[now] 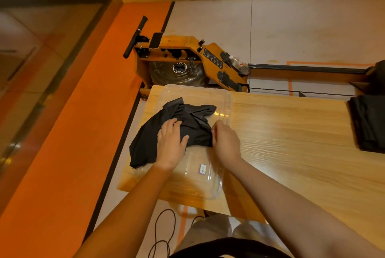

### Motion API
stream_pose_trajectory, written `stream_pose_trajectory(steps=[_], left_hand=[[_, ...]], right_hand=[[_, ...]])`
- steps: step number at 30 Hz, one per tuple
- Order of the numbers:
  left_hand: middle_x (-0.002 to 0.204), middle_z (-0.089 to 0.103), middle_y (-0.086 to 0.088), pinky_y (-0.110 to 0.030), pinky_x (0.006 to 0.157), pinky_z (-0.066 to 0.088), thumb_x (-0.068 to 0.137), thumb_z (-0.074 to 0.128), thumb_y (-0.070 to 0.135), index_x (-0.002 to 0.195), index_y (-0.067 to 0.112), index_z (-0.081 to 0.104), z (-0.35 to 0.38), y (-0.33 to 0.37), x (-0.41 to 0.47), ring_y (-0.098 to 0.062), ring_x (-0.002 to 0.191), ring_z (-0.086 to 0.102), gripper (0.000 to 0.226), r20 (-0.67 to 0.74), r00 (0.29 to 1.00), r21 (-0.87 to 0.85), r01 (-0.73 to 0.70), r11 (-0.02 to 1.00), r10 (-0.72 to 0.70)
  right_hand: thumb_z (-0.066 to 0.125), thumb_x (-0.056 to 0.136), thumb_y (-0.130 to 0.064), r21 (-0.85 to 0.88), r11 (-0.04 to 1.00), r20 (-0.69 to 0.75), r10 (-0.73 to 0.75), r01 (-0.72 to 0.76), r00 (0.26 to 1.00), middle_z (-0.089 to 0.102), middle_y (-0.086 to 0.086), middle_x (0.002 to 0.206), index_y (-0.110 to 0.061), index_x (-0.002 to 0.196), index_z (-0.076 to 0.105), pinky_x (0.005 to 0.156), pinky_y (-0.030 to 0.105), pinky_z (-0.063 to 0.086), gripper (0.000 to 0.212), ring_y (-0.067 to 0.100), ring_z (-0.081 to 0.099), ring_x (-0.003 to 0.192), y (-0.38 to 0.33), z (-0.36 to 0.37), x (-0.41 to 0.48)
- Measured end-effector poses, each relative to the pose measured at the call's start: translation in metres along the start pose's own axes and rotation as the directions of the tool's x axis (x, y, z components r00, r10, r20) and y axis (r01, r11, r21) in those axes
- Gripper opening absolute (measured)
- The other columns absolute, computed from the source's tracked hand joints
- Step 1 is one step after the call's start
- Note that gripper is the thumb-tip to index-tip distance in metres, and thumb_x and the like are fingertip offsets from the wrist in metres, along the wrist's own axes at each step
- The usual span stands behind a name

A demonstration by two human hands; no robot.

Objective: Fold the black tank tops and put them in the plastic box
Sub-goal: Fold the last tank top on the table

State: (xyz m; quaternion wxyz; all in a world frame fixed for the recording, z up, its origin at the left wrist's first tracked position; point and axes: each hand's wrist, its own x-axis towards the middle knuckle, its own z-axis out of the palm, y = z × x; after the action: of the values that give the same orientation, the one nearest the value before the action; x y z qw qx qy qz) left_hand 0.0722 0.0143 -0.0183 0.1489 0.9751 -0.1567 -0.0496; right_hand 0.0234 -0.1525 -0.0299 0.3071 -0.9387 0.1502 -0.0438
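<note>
Black tank top (196, 132), plastic box (210, 187) — left fingers (171, 126) flat, right fingers (219, 127) pinching; label (202, 168) illegible.

I see a black tank top (177, 124), a clear plastic box (210, 187), a pale wood-grain bench (291, 132), an orange wall band (87, 112)

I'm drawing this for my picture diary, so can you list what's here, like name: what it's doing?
place: wooden table, rowing machine behind it
box: clear plastic box on the table's left end
inside: black tank top, bunched, spilling over the box's left rim
hands: left hand presses flat on the tank top; right hand pinches its right edge
waiting: pile of black clothes at the table's right edge
</note>
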Motion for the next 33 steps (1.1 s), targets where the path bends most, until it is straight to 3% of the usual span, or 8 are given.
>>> stream_pose_trajectory(steps=[7, 10, 12, 14, 17, 21, 27, 33], left_hand=[[0.156, 0.025, -0.002, -0.038, 0.115, 0.022, 0.097, 0.051, 0.017, 0.147, 0.018, 0.036, 0.005, 0.074, 0.04, -0.02, 0.144, 0.018, 0.052, 0.224, 0.914, -0.103, -0.323, 0.941, 0.338], [0.118, 0.06, -0.005, -0.038, 0.093, 0.039, 0.093, 0.058, 0.03, 0.113, 0.016, 0.061, 0.01, 0.114, 0.049, -0.025, 0.119, 0.049, 0.025, 0.383, 0.806, -0.116, -0.442, 0.89, 0.451], [0.082, 0.058, 0.002, -0.035, 0.077, 0.037, 0.092, 0.058, 0.039, 0.085, 0.026, 0.054, 0.014, 0.141, 0.045, -0.027, 0.092, 0.057, 0.016, 0.43, 0.769, -0.135, -0.462, 0.876, 0.472], [0.069, 0.046, 0.011, -0.035, 0.086, 0.036, 0.092, 0.054, 0.048, 0.074, 0.034, 0.043, 0.023, 0.165, 0.041, -0.023, 0.084, 0.054, 0.026, 0.434, 0.752, -0.124, -0.495, 0.86, 0.496], [0.078, 0.054, 0.008, -0.033, 0.102, 0.027, 0.092, 0.053, 0.051, 0.087, 0.028, 0.06, 0.037, 0.197, 0.038, -0.021, 0.09, 0.052, 0.024, 0.457, 0.719, -0.064, -0.561, 0.825, 0.524], [0.103, 0.061, -0.004, -0.032, 0.099, 0.027, 0.091, 0.056, 0.045, 0.117, 0.025, 0.062, 0.046, 0.226, 0.039, -0.025, 0.106, 0.051, 0.034, 0.509, 0.698, 0.063, -0.614, 0.786, 0.504], [0.085, 0.054, 0.002, -0.034, 0.076, 0.028, 0.087, 0.058, 0.035, 0.1, 0.026, 0.065, 0.031, 0.251, 0.065, -0.026, 0.103, 0.049, 0.017, 0.422, 0.76, 0.106, -0.583, 0.806, 0.494], [0.099, 0.057, 0.009, -0.031, 0.077, 0.022, 0.087, 0.062, 0.024, 0.094, 0.018, 0.068, -0.041, 0.275, 0.103, -0.017, 0.101, 0.036, 0.01, 0.028, 0.875, -0.057, -0.482, 0.874, 0.484]], right_hand=[[0.031, 0.104, -0.018, 0.422, 0.905, -0.115, 0.121, -0.062, 0.986, 0.05, -0.002, 0.071, -0.017, 0.1, 0.033, 0.044, 0.02, 0.028, 0.004, 0.011, 0.047, 0.056, 0.019, -0.044, -0.028], [0.031, 0.104, -0.018, 0.479, 0.869, -0.193, 0.245, -0.127, 0.95, 0.046, -0.001, 0.065, -0.015, 0.099, 0.034, 0.042, 0.021, 0.028, 0.006, 0.012, 0.041, 0.05, 0.049, -0.067, -0.035], [0.031, 0.104, -0.019, 0.487, 0.856, -0.238, 0.323, -0.175, 0.916, 0.045, 0.0, 0.061, -0.015, 0.099, 0.035, 0.043, 0.023, 0.024, 0.008, 0.014, 0.04, 0.049, 0.076, -0.085, -0.04], [0.032, 0.104, -0.022, 0.429, 0.88, -0.263, 0.337, -0.204, 0.904, 0.048, 0.003, 0.059, -0.016, 0.1, 0.036, 0.044, 0.03, 0.027, 0.008, 0.019, 0.044, 0.048, 0.107, -0.106, -0.047], [0.034, 0.103, -0.024, 0.286, 0.924, -0.256, 0.329, -0.254, 0.909, 0.058, 0.009, 0.065, -0.018, 0.101, 0.039, 0.048, 0.041, 0.041, 0.008, 0.026, 0.055, 0.055, 0.155, -0.141, -0.061], [0.037, 0.103, -0.026, 0.15, 0.925, -0.275, 0.379, -0.349, 0.884, 0.059, 0.003, 0.068, -0.017, 0.103, 0.044, 0.052, 0.044, 0.049, 0.011, 0.021, 0.057, 0.056, 0.217, -0.194, -0.078], [0.037, 0.103, -0.025, -0.003, 0.939, -0.346, 0.323, -0.345, 0.881, 0.055, 0.001, 0.066, -0.012, 0.107, 0.046, 0.046, 0.034, 0.04, 0.016, 0.023, 0.056, 0.056, 0.258, -0.255, -0.068], [0.051, 0.097, -0.035, 0.166, 0.977, -0.371, 0.185, -0.131, 0.91, 0.062, 0.0, 0.084, -0.013, 0.101, 0.057, 0.066, 0.034, 0.047, 0.023, 0.018, 0.058, 0.077, 0.225, -0.307, -0.012]])
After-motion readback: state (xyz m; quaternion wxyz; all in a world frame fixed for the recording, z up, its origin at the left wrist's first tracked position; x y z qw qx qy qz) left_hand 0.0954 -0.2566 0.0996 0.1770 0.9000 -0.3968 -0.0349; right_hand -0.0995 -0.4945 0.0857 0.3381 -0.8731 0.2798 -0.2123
